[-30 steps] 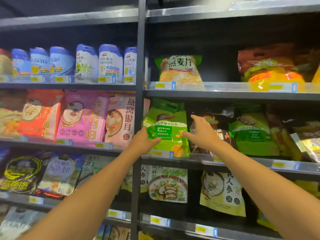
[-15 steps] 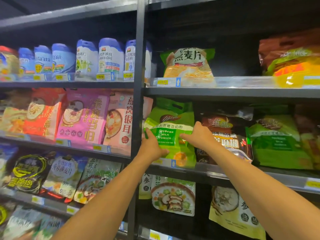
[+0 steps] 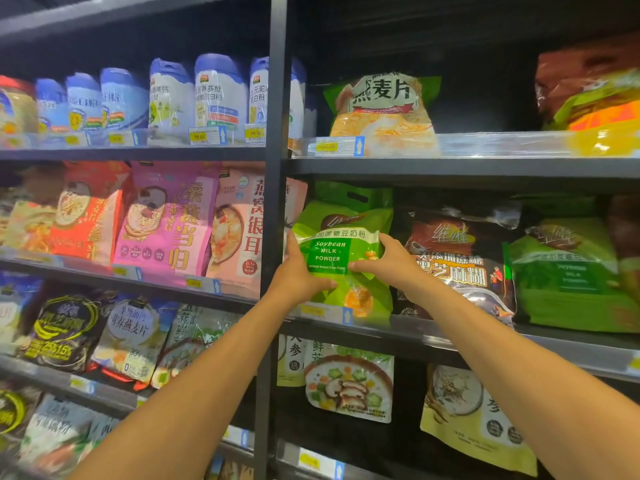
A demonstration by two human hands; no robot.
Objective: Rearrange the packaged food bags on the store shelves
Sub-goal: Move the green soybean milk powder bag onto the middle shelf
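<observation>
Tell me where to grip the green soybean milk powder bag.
Take the soybean milk powder bag by its two side edges at mid-height, from the front, as the left hand and right hand do. It stands upright, face out; its handle slot sits under the shelf above.

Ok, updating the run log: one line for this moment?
left hand: grips soybean milk powder bag, left side | right hand: grips its right side | bag: upright on shelf

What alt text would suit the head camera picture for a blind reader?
A person's left hand and right hand grip the sides of a green soybean milk powder bag on a store shelf, next to a dark bag. Shelves around it hold more packaged food.
</observation>
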